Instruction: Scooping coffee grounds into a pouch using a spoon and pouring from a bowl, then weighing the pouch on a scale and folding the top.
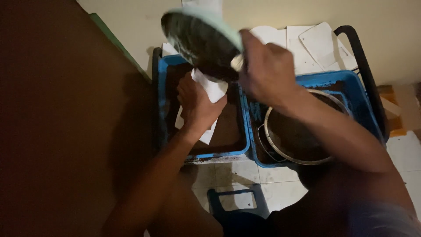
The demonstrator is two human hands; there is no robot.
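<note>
My right hand [267, 72] grips the rim of a pale green bowl [199, 37], tilted on its side so its dark, soiled inside faces me. My left hand [197, 103] holds a white cloth or paper [212, 90] pressed against the bowl's lower edge. Both hands work above a blue tray [201, 151] that holds dark brown soil.
A second blue tray [355, 94] on the right holds a round metal sieve [298, 136] with dark soil in it. White papers [320, 44] lie behind the trays near a black handle [364, 61]. A dark brown panel [57, 118] fills the left. A blue stool [234, 204] stands on white floor tiles.
</note>
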